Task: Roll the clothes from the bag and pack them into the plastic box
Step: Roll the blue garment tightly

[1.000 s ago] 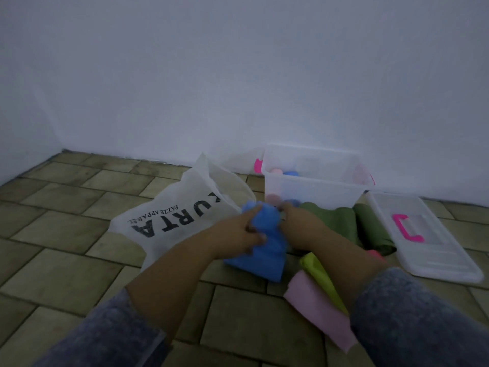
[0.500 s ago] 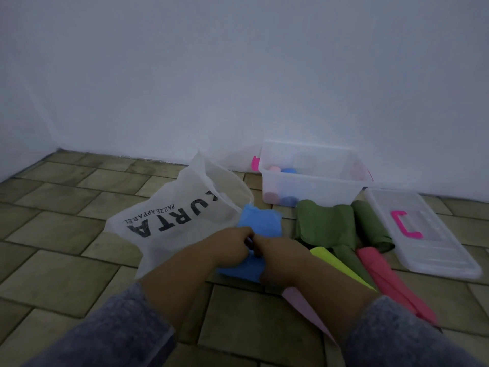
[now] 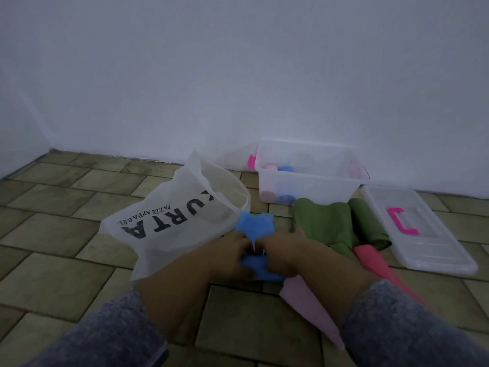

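A blue cloth (image 3: 254, 225) lies on the tiled floor in front of me, partly rolled at its near end. My left hand (image 3: 229, 256) and my right hand (image 3: 284, 255) press side by side on the roll, fingers closed over it. The white bag (image 3: 169, 221) printed with black letters lies open just left of the cloth. The clear plastic box (image 3: 312, 178) stands by the wall behind, holding a pink roll (image 3: 270, 167) and a blue roll (image 3: 285, 169).
Green clothes (image 3: 328, 221) lie spread right of my hands, with a red cloth (image 3: 370, 263) and a pale pink cloth (image 3: 309, 305) nearer me. The box's clear lid (image 3: 423, 239) with a pink handle rests on the floor at the right. A white wall rises behind.
My hands have drawn back toward me along the blue cloth and come together over its near end, which is now bunched into a roll. More of the green and red clothes shows.
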